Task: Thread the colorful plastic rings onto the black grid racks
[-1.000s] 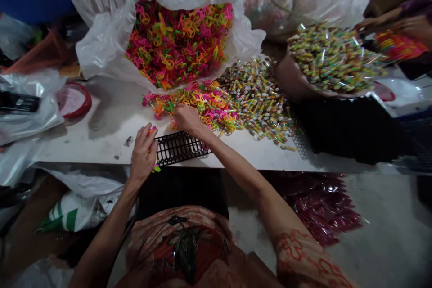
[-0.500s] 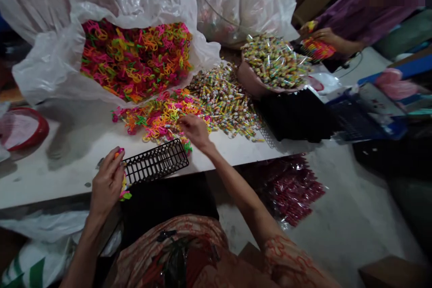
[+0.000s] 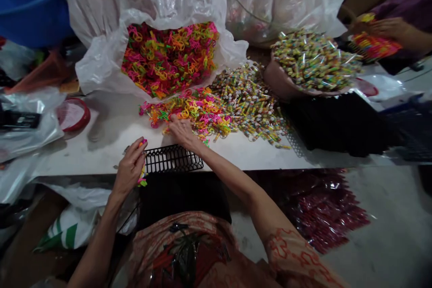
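Observation:
My left hand (image 3: 130, 165) is closed around the left end of a black plastic grid rack (image 3: 173, 159), held level at the table's front edge. Bright pink, yellow and green bits stick out around the fingers at that end, while the rest of the grid shows bare slots. Above the rack, my right hand (image 3: 184, 132) reaches the front left part of a loose pile of small neon plastic pieces (image 3: 202, 110). Its fingers are bent together at the pieces; what lies between the fingertips is too small to make out.
A white plastic bag (image 3: 97, 72) full of the same neon pieces lies open behind the pile. Small clear-wrapped tubes (image 3: 249, 103) heap to the right, with more in a pink basin (image 3: 281, 82). Black racks (image 3: 340, 123) are stacked at right. A co-worker's hand (image 3: 391, 29) holds colourful pieces.
The view has turned left, bringing a blue basin into sight. My right hand has moved left along the front of the neon pile. My left hand still holds the rack.

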Available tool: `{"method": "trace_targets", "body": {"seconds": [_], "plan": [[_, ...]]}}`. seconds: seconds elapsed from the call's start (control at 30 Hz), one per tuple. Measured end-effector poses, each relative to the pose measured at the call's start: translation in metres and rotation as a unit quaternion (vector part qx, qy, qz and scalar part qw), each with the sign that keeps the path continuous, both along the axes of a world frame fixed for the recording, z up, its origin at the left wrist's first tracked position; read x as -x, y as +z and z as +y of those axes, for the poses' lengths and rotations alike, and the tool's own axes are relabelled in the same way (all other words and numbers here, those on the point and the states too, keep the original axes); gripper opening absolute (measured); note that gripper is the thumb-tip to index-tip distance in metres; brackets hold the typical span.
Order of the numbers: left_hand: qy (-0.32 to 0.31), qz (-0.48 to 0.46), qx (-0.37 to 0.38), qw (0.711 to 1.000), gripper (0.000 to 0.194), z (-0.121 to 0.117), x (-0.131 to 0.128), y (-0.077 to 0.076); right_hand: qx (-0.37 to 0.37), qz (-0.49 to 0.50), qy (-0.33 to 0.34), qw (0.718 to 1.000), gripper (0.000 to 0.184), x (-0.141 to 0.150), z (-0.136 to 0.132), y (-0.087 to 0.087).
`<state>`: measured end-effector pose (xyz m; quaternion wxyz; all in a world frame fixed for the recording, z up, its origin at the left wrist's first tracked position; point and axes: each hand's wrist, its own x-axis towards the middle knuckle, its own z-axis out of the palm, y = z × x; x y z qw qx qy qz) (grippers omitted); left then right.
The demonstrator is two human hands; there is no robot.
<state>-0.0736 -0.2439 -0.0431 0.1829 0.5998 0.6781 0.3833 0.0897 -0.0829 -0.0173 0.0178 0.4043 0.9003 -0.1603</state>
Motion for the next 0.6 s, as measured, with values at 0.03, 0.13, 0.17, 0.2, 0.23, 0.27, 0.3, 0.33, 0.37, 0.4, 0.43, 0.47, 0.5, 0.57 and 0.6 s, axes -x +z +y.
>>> {"method": "trace_targets", "body": {"seconds": [0.03,0.13,0.17,0.2,0.23,0.27,0.3,0.33,0.37,0.4,0.43,0.47,0.5,0.57,0.6], "plan": [[0.000,-0.002,0.000,1.000,0.039,0.000,0.000,0.000,0.000,-0.001,-0.006,1.000,0.035,0.003,0.000,-0.001],[0.003,-0.011,0.002,1.000,0.039,-0.001,-0.001,0.000,0.000,-0.009,-0.046,0.999,0.032,0.008,0.007,0.003],[0.004,-0.013,0.000,1.000,0.039,-0.001,-0.002,0.000,0.001,0.002,-0.060,0.998,0.031,0.008,0.010,0.006],[0.005,-0.013,-0.003,1.000,0.039,-0.001,-0.003,0.000,0.003,0.020,-0.076,0.997,0.028,0.008,0.014,0.010],[0.006,-0.013,-0.007,1.000,0.038,-0.001,-0.004,0.000,0.007,0.042,-0.094,0.995,0.026,0.008,0.017,0.014],[0.007,-0.013,-0.010,1.000,0.038,0.000,-0.004,0.000,0.014,0.064,-0.109,0.992,0.024,0.009,0.019,0.018],[0.008,-0.013,-0.012,1.000,0.038,0.000,-0.005,0.000,0.022,0.086,-0.120,0.989,0.023,0.011,0.020,0.020],[0.010,-0.012,-0.011,1.000,0.037,0.001,-0.005,0.000,0.031,0.101,-0.127,0.986,0.023,0.015,0.020,0.022],[0.012,-0.012,-0.011,1.000,0.037,0.002,-0.005,-0.001,0.040,0.113,-0.131,0.984,0.023,0.020,0.020,0.022],[0.012,-0.010,-0.010,1.000,0.037,0.002,-0.005,-0.001,0.048,0.122,-0.134,0.982,0.023,0.027,0.018,0.022],[0.012,-0.008,-0.011,1.000,0.037,0.002,-0.005,-0.001,0.057,0.127,-0.134,0.981,0.023,0.035,0.017,0.021],[0.013,-0.007,-0.011,1.000,0.037,0.003,-0.005,-0.001,0.067,0.127,-0.128,0.981,0.023,0.042,0.016,0.020],[0.012,-0.006,-0.012,1.000,0.037,0.002,-0.004,-0.001,0.078,0.126,-0.118,0.982,0.025,0.048,0.015,0.019],[0.011,-0.005,-0.011,1.000,0.038,0.001,-0.004,-0.001,0.095,0.129,-0.092,0.983,0.030,0.054,0.018,0.017],[0.011,-0.006,-0.010,1.000,0.038,0.001,-0.004,-0.001,0.098,0.135,-0.087,0.982,0.033,0.052,0.020,0.017]]}}
